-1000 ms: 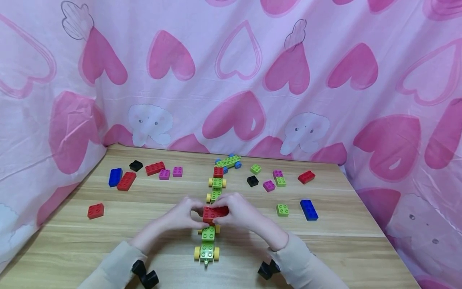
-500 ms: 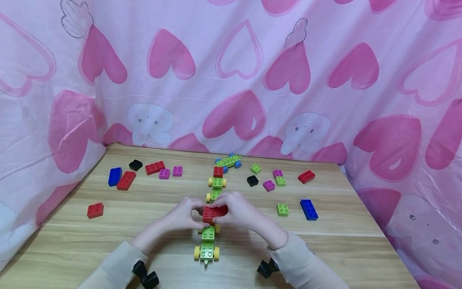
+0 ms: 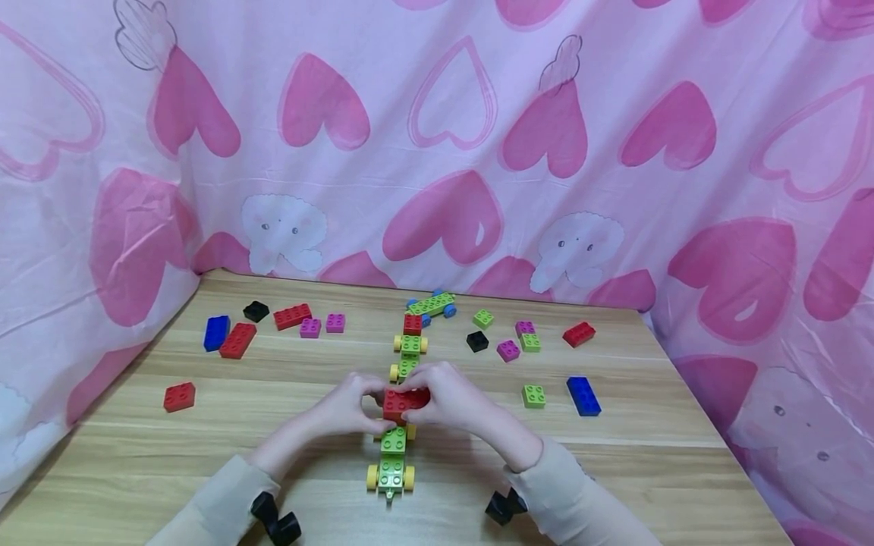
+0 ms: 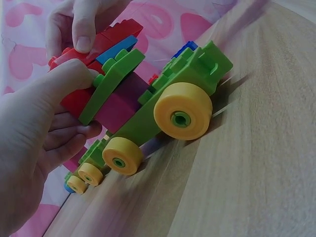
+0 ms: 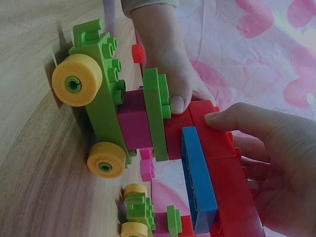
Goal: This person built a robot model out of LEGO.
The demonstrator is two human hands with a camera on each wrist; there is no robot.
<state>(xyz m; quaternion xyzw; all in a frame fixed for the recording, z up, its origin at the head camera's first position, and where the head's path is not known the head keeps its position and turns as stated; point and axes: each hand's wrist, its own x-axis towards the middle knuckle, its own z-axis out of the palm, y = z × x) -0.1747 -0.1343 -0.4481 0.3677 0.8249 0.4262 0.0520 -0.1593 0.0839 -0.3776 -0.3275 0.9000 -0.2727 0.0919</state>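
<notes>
A green toy car base (image 3: 391, 474) on yellow wheels (image 4: 182, 111) stands at the middle of the table, pointing lengthwise away from me. Stacked on it are a purple brick (image 5: 134, 118), a green plate (image 5: 155, 116) and red bricks (image 3: 394, 406). A blue brick (image 5: 198, 177) sits under the overhanging upper red bricks (image 5: 232, 187). My left hand (image 3: 348, 406) grips the lower red brick and green plate from the left, thumb on the near side. From the right, my right hand (image 3: 447, 398) pinches the upper red bricks between thumb and fingers.
Beyond the hands stands more green, yellow-wheeled car (image 3: 410, 347) with a red brick (image 3: 413, 324). A green base with blue wheels (image 3: 432, 305) is farthest back. Loose bricks lie on both sides, including a red one (image 3: 180, 396) and a blue one (image 3: 583, 396). A pink curtain (image 3: 437, 152) hangs behind.
</notes>
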